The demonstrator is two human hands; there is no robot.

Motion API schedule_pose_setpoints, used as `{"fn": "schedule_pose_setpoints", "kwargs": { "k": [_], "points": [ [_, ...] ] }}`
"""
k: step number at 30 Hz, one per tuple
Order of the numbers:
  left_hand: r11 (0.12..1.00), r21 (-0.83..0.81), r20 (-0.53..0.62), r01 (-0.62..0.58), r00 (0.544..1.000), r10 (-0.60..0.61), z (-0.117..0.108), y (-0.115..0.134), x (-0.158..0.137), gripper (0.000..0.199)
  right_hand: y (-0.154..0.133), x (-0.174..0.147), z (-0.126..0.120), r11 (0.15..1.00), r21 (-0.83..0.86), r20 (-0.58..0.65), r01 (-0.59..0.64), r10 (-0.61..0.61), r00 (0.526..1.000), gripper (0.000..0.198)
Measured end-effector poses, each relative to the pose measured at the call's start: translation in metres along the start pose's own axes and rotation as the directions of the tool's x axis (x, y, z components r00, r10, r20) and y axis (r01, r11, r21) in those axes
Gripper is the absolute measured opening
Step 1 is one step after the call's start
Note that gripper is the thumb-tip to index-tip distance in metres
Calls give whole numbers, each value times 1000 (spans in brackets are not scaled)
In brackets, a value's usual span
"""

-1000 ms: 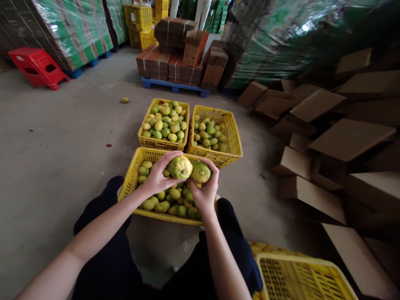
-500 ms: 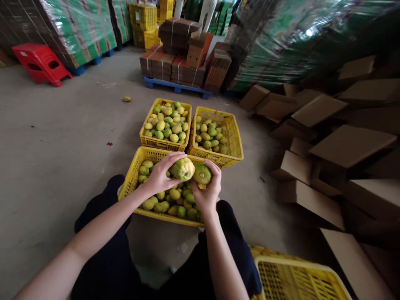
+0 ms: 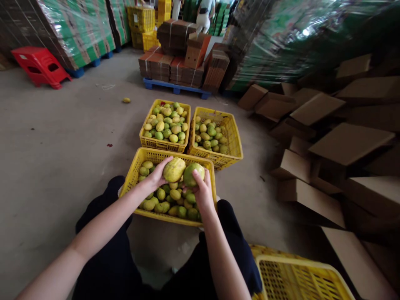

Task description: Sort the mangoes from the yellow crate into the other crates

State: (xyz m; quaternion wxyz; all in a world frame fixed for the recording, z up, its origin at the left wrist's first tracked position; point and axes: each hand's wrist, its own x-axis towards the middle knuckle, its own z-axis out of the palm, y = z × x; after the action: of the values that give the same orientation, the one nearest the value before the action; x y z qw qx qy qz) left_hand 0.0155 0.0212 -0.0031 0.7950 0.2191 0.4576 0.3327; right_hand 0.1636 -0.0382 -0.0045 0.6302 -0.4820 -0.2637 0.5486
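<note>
My left hand (image 3: 158, 175) is closed round the side of a yellow, dark-speckled papaya-like fruit (image 3: 174, 169). In my right hand (image 3: 202, 189) is a greener, smoother papaya-like fruit (image 3: 193, 175), with the thumb lying across its front. Both fruits are held side by side above a yellow plastic crate (image 3: 168, 218), their near edges almost meeting. Many more green and yellow fruits (image 3: 175, 194) lie inside that crate, partly hidden by my hands and forearms. The crate stands on the floor just beyond my knees.
Behind stand a full crate of fruit (image 3: 164, 144) and a partly filled crate (image 3: 235, 137). One loose fruit (image 3: 126, 100) lies on the floor. Cardboard boxes (image 3: 351, 143) crowd the right, with another yellow crate (image 3: 296, 262) beside me. A red stool (image 3: 42, 66) and a person (image 3: 203, 16) are farther off.
Both fruits have been turned in my hands, so their sides now show instead of their ends. My hands have shifted slightly left, and the right thumb now lies over the greener fruit's front.
</note>
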Motion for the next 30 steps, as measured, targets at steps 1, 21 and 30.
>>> {"fn": "schedule_pose_setpoints", "kwargs": {
  "k": [1,21,30],
  "points": [
    [998,-60,-1,-17,1000,17,0,0,1,41,2,2,2,997,64,9,-38,37,999,43],
    [969,-246,-18,25,999,-30,13,23,-19,52,-16,14,0,856,396,143,-332,300,943,24],
    [959,-274,38,-74,995,87,15,17,-17,40,-16,16,4,836,479,-106,-267,357,928,12]
  ]
}}
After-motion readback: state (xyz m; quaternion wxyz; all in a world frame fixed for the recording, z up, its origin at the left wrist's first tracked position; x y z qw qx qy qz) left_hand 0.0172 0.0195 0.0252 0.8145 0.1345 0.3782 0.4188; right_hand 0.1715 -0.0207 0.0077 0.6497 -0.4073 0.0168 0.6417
